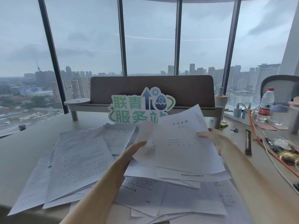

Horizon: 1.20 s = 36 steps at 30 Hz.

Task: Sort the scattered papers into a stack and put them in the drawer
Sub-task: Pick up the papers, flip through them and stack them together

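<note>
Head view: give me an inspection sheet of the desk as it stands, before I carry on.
Surface: pale desk, largely covered by sheets.
Job's things: held papers raised over the desk; loose papers spread unstacked; drawer not seen.
Clutter: water bottle, pen, green sign propped behind the papers.
Hands: left hand pinches the held sheets' left edge; right hand grips their right edge.
Cables: orange cable and a white cable along the right side.
Surroundings: window onto a city skyline; chair at right.
</note>
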Each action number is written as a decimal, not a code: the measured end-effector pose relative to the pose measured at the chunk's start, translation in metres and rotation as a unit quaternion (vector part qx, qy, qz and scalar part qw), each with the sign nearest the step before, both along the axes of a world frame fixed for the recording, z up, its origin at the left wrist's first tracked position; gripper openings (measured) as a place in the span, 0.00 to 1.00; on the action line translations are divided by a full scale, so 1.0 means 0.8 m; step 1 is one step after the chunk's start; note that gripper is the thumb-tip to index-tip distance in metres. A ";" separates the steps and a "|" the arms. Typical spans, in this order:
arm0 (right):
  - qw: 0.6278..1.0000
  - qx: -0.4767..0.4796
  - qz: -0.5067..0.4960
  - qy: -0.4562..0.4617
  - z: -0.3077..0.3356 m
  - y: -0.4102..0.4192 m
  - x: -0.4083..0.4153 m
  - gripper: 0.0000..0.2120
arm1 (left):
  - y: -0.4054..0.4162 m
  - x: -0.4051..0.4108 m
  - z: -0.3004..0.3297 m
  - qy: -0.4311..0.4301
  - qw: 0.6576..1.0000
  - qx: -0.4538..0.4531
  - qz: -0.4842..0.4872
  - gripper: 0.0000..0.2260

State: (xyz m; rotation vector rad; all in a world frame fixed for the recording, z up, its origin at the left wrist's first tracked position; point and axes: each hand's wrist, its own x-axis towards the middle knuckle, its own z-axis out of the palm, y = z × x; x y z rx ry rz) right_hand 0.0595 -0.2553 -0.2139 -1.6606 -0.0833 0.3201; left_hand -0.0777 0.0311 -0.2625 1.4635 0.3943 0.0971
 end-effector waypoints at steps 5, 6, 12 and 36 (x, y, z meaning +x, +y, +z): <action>0.996 0.058 -0.057 0.027 -0.026 0.009 0.012 0.16 | -0.023 -0.017 0.015 0.030 0.998 0.054 -0.034 0.05; 0.995 0.063 -0.072 0.024 -0.030 0.012 0.011 0.16 | -0.026 -0.016 0.016 0.029 0.998 0.049 -0.027 0.06; 0.994 0.038 -0.105 -0.008 -0.052 0.023 0.005 0.08 | -0.031 -0.019 0.007 0.008 0.999 0.016 0.043 0.10; 0.999 0.050 0.003 0.011 -0.024 0.055 -0.059 0.06 | -0.046 -0.043 0.018 -0.100 0.994 -0.047 0.003 0.08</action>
